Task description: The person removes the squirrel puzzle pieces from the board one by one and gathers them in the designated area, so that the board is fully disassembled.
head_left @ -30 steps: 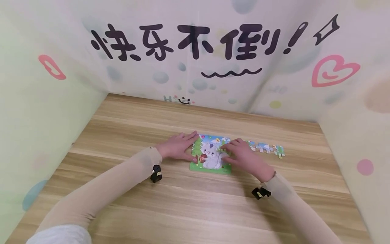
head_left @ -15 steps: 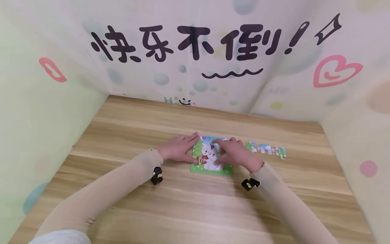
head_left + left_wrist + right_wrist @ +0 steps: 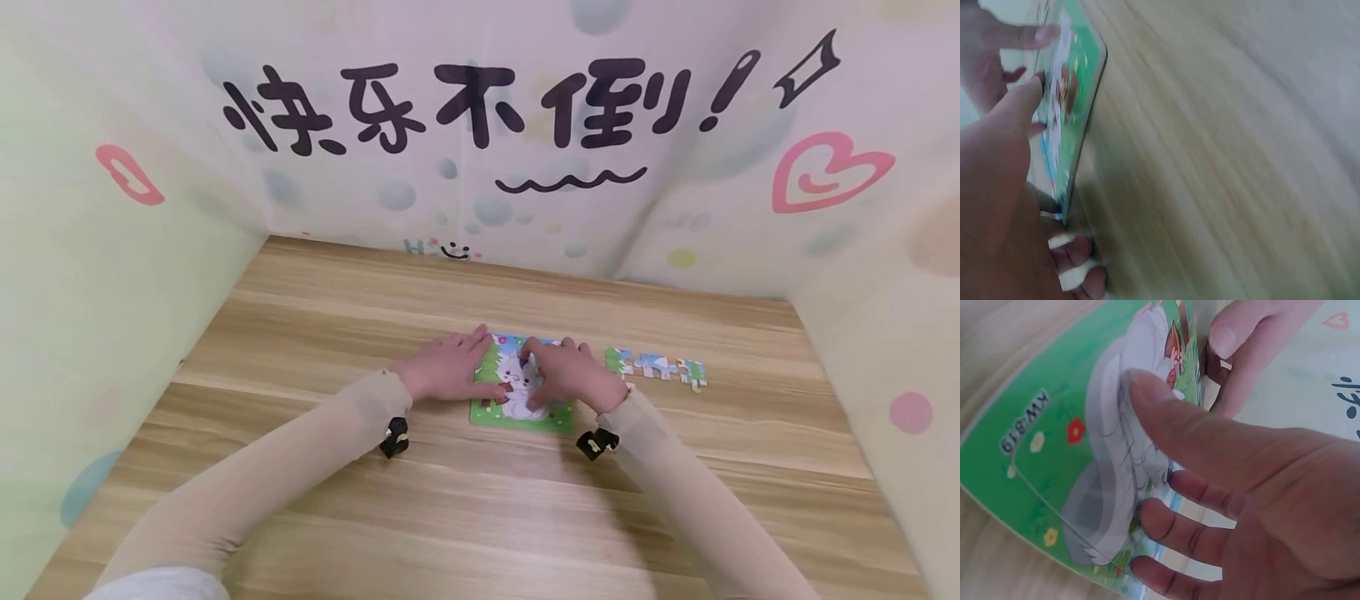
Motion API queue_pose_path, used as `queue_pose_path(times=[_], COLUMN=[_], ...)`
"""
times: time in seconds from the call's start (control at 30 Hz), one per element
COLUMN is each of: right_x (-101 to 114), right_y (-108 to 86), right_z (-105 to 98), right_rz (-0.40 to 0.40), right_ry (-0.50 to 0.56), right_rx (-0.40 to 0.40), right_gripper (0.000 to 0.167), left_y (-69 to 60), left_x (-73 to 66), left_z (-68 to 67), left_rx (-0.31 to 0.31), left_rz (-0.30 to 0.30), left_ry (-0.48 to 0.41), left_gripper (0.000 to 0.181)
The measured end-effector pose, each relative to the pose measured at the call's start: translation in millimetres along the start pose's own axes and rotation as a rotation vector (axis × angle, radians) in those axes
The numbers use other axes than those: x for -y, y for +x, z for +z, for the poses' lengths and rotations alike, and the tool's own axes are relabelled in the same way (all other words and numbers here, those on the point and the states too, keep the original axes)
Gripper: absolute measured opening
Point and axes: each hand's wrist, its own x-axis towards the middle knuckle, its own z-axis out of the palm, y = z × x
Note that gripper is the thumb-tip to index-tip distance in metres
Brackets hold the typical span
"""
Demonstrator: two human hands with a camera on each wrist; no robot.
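A puzzle board [image 3: 491,365] with a pale furry animal on green ground lies on the table. My left hand [image 3: 448,368] rests along its left side, fingers extended and the thumb reaching over the picture. From the right, my right hand [image 3: 576,377] reaches over the board, thumb and fingers spread and bent. In the right wrist view, the thumb of my right hand [image 3: 1272,481] touches the animal on the board [image 3: 1035,462], and other fingertips are at the picture's far part; no loose piece shows between them. The left wrist view shows the board [image 3: 1088,47] beside my left hand [image 3: 997,169].
Three loose puzzle bits lie in a row right of the board: a left one [image 3: 617,360], a middle one [image 3: 656,366] and a right one [image 3: 694,372]. The wooden table [image 3: 450,517] meets printed cloth walls [image 3: 465,200] at its back and sides.
My right hand has moved left from the board's right side to over its middle. My left hand has shifted slightly right, its thumb further onto the picture.
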Motion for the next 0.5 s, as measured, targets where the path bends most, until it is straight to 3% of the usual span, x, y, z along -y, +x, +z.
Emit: queue_pose_path(times=[0.23, 0.5], right_x=[4, 3], right_y=[-0.6, -1.6], right_z=[-3, -1], right_rz=[0.006, 0.026], right_ry=[-0.006, 0.003], right_rx=[0.005, 0.006], right_gripper=[0.068, 0.07], left_y=[5.7, 15.4], left_x=[-16.7, -24.7], left_z=[10.6, 17.9], left_rx=[-0.023, -0.042], left_rz=[-0.093, -0.134], left_ry=[0.064, 0.093], left_gripper=[0.112, 0.12])
